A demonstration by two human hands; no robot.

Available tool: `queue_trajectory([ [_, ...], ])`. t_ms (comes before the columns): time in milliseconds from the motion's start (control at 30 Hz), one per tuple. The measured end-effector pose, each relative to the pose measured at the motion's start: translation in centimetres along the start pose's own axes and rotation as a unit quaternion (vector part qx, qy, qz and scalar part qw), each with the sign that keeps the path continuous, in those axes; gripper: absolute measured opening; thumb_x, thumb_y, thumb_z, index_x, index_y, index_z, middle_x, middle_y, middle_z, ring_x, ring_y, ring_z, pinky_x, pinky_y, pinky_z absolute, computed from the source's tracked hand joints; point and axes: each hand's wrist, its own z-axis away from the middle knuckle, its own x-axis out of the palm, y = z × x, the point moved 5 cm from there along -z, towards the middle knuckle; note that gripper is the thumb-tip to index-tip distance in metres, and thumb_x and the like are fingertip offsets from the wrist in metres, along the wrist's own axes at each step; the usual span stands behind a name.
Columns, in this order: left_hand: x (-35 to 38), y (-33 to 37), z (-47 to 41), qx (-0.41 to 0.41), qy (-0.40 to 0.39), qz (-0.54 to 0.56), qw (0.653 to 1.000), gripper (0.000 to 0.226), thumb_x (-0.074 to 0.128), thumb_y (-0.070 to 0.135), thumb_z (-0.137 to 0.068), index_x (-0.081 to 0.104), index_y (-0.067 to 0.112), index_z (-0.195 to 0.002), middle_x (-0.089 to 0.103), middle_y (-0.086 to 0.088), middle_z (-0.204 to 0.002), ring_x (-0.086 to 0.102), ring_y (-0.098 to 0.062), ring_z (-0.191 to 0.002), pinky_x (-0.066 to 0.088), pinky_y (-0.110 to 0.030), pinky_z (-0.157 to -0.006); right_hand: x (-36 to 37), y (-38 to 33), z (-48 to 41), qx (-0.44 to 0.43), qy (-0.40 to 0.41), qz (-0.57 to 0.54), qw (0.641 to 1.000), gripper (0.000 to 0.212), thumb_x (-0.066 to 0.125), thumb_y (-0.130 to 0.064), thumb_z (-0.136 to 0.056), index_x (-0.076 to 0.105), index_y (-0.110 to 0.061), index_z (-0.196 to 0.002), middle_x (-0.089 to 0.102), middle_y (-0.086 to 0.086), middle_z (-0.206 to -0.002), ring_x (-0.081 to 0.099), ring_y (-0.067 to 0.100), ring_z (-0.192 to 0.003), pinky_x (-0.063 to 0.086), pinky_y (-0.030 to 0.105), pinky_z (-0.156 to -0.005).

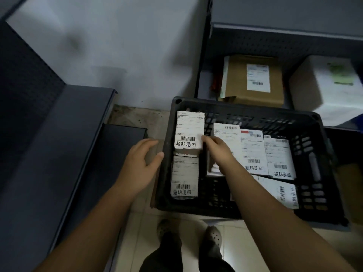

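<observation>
Handwritten 超期退回 under the barcode: I read it on the upper-left parcel [189,128], lower-left parcel [184,173], middle parcel [253,150] and right parcel [279,156]. Printed lines too small.

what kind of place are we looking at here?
Probably a parcel depot or courier storeroom. A dark plastic crate holds small parcels with barcoded shipping labels, the right hand grips one labelled parcel, and a labelled cardboard box sits on grey metal shelving behind.
</observation>
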Motion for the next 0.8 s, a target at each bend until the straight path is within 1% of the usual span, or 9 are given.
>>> queue_trajectory([
  [67, -0.8, 0.9, 0.5, 0.008, 0.013, 0.012, 1.000, 0.040, 0.059, 0.038, -0.091, 0.057, 0.026, -0.129, 0.051, 0.015, -0.134, 0.045, -0.007, -0.127, 0.040, -0.043, -0.108, -2.2, -1.5, 2.1, -0.065, 0.035, 0.046, 0.996, 0.059, 0.059, -0.048, -0.092, 0.049, -0.019, -0.142, 0.056, -0.001, -0.137, 0.054, 0.020, -0.120, 0.043, 0.033, -0.099],
  [200, -4.4, 3.4, 3.8, 0.019, 0.071, 0.029, 0.997, 0.042, 0.060, 0.035, -0.092, 0.053, 0.028, -0.133, 0.044, 0.021, -0.133, 0.044, -0.008, -0.125, 0.040, -0.042, -0.108, -3.8, -6.7, 8.3, -0.244, 0.004, 0.150, 0.958, 0.044, 0.067, -0.040, -0.089, 0.060, -0.025, -0.129, 0.063, -0.006, -0.117, 0.061, 0.009, -0.103, 0.050, 0.028, -0.089],
  [267, -6.7, 4.5, 6.8, 0.033, 0.114, 0.036, 0.992, 0.042, 0.061, 0.035, -0.092, 0.054, 0.024, -0.132, 0.046, 0.017, -0.133, 0.044, -0.009, -0.125, 0.039, -0.042, -0.109, -2.9, -9.1, 12.1, -0.318, -0.037, 0.205, 0.925, 0.043, 0.069, -0.038, -0.088, 0.061, -0.026, -0.128, 0.062, -0.010, -0.112, 0.060, 0.006, -0.101, 0.048, 0.023, -0.088],
  [367, -10.0, 4.9, 13.8, 0.032, 0.190, 0.002, 0.981, 0.049, 0.056, 0.048, -0.088, 0.056, 0.023, -0.130, 0.050, 0.009, -0.135, 0.045, -0.010, -0.127, 0.039, -0.041, -0.108, 0.5, -10.2, 17.8, -0.414, -0.113, 0.283, 0.858, 0.045, 0.070, -0.037, -0.087, 0.061, -0.025, -0.129, 0.062, -0.009, -0.111, 0.059, 0.007, -0.101, 0.048, 0.027, -0.091],
  [467, -11.5, 3.9, 24.6, -0.022, 0.269, -0.043, 0.962, 0.050, 0.055, 0.051, -0.088, 0.055, 0.024, -0.131, 0.050, 0.011, -0.134, 0.045, -0.011, -0.128, 0.036, -0.034, -0.109, 5.5, -8.2, 23.9, -0.476, -0.206, 0.310, 0.797, 0.046, 0.068, -0.038, -0.089, 0.060, -0.022, -0.131, 0.062, -0.007, -0.114, 0.059, 0.010, -0.104, 0.049, 0.029, -0.095],
  [533, -11.7, 3.2, 33.4, -0.076, 0.318, -0.059, 0.943, 0.049, 0.056, 0.048, -0.089, 0.056, 0.023, -0.130, 0.049, 0.015, -0.131, 0.044, -0.008, -0.126, 0.033, -0.026, -0.108, 9.4, -5.6, 28.9, -0.497, -0.274, 0.321, 0.758, 0.049, 0.067, -0.040, -0.090, 0.057, -0.022, -0.134, 0.059, -0.008, -0.115, 0.058, 0.010, -0.107, 0.046, 0.025, -0.093],
  [633, -12.4, 2.2, 47.5, -0.164, 0.384, -0.075, 0.906, 0.049, 0.057, 0.047, -0.089, 0.055, 0.022, -0.131, 0.049, 0.013, -0.133, 0.043, -0.006, -0.128, 0.034, -0.027, -0.109, 15.8, -1.0, 38.3, -0.516, -0.382, 0.332, 0.691, 0.050, 0.064, -0.043, -0.091, 0.054, -0.023, -0.136, 0.057, -0.010, -0.119, 0.055, 0.007, -0.110, 0.044, 0.023, -0.094],
  [700, -13.1, 1.9, 57.2, -0.223, 0.439, -0.093, 0.865, 0.048, 0.057, 0.046, -0.089, 0.056, 0.022, -0.131, 0.049, 0.012, -0.133, 0.042, -0.006, -0.127, 0.034, -0.025, -0.107, 19.6, 2.4, 45.7, -0.524, -0.448, 0.330, 0.644, 0.048, 0.064, -0.041, -0.092, 0.055, -0.024, -0.136, 0.057, -0.009, -0.120, 0.054, 0.008, -0.110, 0.045, 0.028, -0.098],
  [800, -13.2, 2.6, 71.7, -0.293, 0.509, -0.113, 0.802, 0.045, 0.058, 0.044, -0.091, 0.055, 0.022, -0.131, 0.051, 0.011, -0.134, 0.042, -0.006, -0.128, 0.032, -0.023, -0.108, 23.8, 7.8, 57.9, -0.541, -0.526, 0.331, 0.567, 0.045, 0.064, -0.041, -0.092, 0.055, -0.028, -0.134, 0.056, -0.011, -0.122, 0.054, 0.006, -0.111, 0.045, 0.026, -0.096],
])
